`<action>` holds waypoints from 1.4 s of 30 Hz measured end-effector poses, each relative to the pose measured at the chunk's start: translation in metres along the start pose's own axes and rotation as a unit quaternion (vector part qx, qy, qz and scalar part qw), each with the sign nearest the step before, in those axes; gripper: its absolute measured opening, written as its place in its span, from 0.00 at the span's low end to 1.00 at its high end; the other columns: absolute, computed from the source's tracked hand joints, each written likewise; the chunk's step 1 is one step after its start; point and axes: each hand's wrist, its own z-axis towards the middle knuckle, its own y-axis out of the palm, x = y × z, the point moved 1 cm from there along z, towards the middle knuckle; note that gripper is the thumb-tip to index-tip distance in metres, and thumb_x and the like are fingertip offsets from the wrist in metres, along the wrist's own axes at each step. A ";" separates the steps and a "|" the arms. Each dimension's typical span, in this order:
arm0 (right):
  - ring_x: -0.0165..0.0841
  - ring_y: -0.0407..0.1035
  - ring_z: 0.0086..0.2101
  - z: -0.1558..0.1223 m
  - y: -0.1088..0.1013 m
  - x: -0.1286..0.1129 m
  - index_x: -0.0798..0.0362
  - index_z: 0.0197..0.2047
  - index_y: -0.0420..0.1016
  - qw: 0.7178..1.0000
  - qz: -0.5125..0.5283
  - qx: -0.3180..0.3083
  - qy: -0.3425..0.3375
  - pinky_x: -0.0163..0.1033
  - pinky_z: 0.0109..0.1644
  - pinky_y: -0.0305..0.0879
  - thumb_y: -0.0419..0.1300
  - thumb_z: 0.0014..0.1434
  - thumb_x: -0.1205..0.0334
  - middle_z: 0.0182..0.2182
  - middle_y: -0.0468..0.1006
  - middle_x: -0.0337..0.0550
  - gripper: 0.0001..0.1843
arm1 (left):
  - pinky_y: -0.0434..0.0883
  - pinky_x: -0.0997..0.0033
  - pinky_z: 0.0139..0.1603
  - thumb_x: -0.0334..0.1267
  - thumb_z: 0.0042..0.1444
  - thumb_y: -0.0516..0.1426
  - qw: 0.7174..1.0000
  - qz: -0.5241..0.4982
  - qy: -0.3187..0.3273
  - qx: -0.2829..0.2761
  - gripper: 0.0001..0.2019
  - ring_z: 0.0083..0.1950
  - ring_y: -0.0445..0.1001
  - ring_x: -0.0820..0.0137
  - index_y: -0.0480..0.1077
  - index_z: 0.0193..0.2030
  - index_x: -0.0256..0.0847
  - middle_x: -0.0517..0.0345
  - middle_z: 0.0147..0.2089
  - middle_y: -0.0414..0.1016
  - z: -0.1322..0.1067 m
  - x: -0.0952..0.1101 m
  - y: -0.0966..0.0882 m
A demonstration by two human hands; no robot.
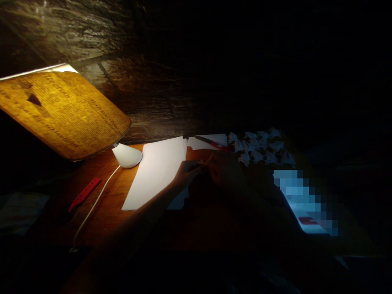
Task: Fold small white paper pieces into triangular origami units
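Observation:
The scene is very dark, lit only by a lamp at the left. My left hand (188, 170) and my right hand (225, 169) meet over the wooden table (104, 212), fingers curled together around something small that I cannot make out. Just left of them lies a sheet of white paper (156, 171). A red-handled tool (214, 143), perhaps scissors, rests on more paper behind my hands. A pile of several small folded white paper pieces (263, 147) sits to the right of it.
A lamp with a yellowish printed shade (67, 114) and white base (127, 156) stands at the left, its white cord (92, 208) trailing forward. A red ruler (84, 194) lies beside the cord. A glowing screen (306, 204) sits at the right. A stone wall rises behind.

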 end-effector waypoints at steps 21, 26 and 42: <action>0.38 0.77 0.39 -0.005 0.025 -0.005 0.49 0.41 0.79 0.840 0.463 0.115 0.259 0.44 0.45 0.75 0.65 0.62 0.52 0.38 0.83 0.45 0.10 | 0.68 0.69 0.37 0.66 0.54 0.66 0.997 -0.025 0.074 0.027 0.28 0.34 0.70 0.67 0.73 0.26 0.39 0.56 0.29 0.73 0.000 0.005 -0.001; 0.38 0.78 0.37 -0.004 0.025 0.004 0.50 0.37 0.82 0.816 0.489 0.103 0.291 0.43 0.43 0.75 0.70 0.57 0.48 0.36 0.86 0.44 0.14 | 0.69 0.68 0.40 0.66 0.58 0.63 0.994 0.018 0.106 0.023 0.28 0.37 0.72 0.66 0.75 0.32 0.38 0.54 0.34 0.75 -0.002 0.008 -0.001; 0.40 0.78 0.42 -0.005 0.005 0.006 0.48 0.44 0.84 0.912 0.356 0.089 0.183 0.45 0.48 0.73 0.69 0.61 0.59 0.43 0.86 0.44 0.08 | 0.78 0.63 0.47 0.42 0.64 0.65 0.944 0.167 0.265 0.105 0.07 0.43 0.82 0.64 0.82 0.39 0.41 0.50 0.41 0.85 -0.003 0.010 -0.007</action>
